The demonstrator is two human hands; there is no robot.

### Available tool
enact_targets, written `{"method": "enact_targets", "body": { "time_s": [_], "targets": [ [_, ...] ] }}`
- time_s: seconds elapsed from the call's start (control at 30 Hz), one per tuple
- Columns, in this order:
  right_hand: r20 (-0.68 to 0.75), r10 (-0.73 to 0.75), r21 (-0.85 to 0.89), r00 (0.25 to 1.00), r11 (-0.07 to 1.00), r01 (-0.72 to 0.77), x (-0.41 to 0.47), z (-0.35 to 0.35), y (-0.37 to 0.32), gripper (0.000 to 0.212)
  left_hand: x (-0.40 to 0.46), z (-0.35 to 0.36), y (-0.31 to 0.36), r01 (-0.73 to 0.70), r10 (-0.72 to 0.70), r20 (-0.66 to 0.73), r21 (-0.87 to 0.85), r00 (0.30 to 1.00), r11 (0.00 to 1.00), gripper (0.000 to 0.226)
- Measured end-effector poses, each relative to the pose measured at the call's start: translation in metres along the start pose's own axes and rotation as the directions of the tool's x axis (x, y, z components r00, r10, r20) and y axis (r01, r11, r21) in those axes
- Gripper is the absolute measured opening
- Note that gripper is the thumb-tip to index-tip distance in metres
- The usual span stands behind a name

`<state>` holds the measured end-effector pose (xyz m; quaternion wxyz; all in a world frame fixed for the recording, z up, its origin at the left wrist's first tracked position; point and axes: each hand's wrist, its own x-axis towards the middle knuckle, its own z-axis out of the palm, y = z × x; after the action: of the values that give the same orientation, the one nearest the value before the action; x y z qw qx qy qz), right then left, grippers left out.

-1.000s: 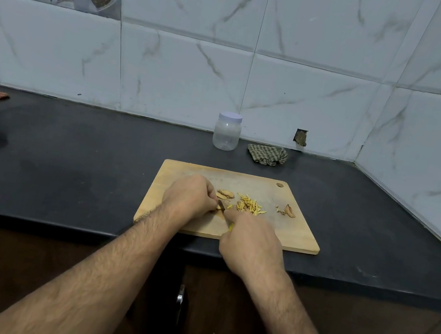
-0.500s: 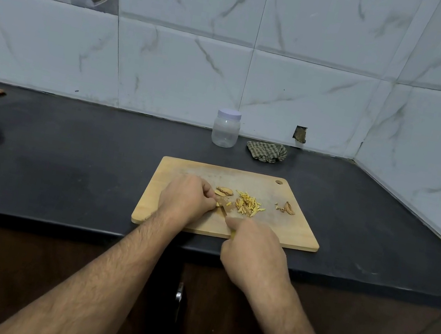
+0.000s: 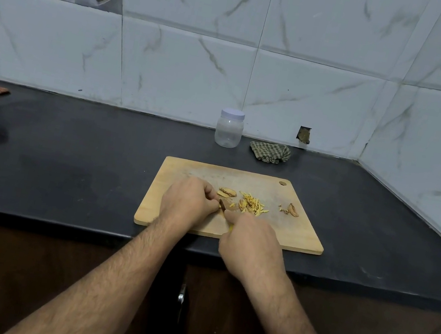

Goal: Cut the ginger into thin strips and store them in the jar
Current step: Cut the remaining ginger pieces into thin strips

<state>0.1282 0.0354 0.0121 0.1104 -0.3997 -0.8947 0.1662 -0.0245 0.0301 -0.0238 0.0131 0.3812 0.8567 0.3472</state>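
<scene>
Centre frame, on cutting board (image 3: 299,233): left hand (image 3: 189,202) curled, pinning ginger (image 3: 227,192) slices against the knife (image 3: 223,205) gripped by right hand (image 3: 251,243). Cut strips (image 3: 251,205) heaped rightward (clear of blade). Jar (image 3: 229,129) capped, upper centre.

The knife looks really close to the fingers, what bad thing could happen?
The left hand holds the ginger right beside the knife blade gripped by the right hand, so a slip could nick a fingertip. The cut strips lie loose on the cutting board and could scatter. The jar has its lid on and stands behind the board, so moving the strips could spill some.
</scene>
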Motion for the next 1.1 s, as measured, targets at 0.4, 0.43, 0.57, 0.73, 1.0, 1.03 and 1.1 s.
{"method": "enact_targets", "body": {
  "time_s": [0.4, 0.43, 0.57, 0.73, 1.0, 1.03, 1.1],
  "targets": [
    [-0.031, -0.010, -0.019, 0.999, 1.000, 0.010, -0.013, 0.000, 0.012, 0.047, 0.000, -0.002, 0.000, 0.003, -0.003, 0.009, -0.015, 1.000, 1.000, 0.018],
    [-0.045, -0.013, -0.003, 0.999, 1.000, 0.013, -0.012, -0.001, 0.012, 0.049, -0.001, -0.002, 0.000, 0.004, -0.003, 0.010, -0.018, 1.000, 1.000, 0.018],
    [-0.057, -0.017, 0.042, 0.998, 0.999, 0.019, -0.007, -0.001, 0.009, 0.053, -0.003, -0.004, 0.002, -0.003, 0.004, 0.008, -0.037, 1.000, 0.999, 0.015],
    [-0.033, -0.033, 0.057, 0.999, 0.998, 0.035, -0.001, 0.001, 0.008, 0.052, -0.001, -0.003, 0.002, 0.011, -0.011, 0.006, -0.028, 1.000, 1.000, 0.017],
    [-0.011, -0.045, 0.013, 0.999, 0.999, 0.045, 0.005, 0.004, 0.003, 0.052, -0.002, -0.002, 0.002, 0.004, -0.004, -0.005, -0.006, 1.000, 1.000, 0.015],
    [-0.014, -0.050, 0.000, 0.999, 0.999, 0.050, 0.006, 0.005, 0.002, 0.052, -0.002, -0.002, 0.002, 0.006, -0.006, -0.007, -0.002, 1.000, 1.000, 0.015],
    [-0.011, -0.054, -0.017, 0.998, 0.998, 0.054, 0.005, 0.005, 0.002, 0.049, -0.002, -0.002, 0.002, 0.015, -0.015, -0.006, -0.003, 1.000, 1.000, 0.015]
  ]
}}
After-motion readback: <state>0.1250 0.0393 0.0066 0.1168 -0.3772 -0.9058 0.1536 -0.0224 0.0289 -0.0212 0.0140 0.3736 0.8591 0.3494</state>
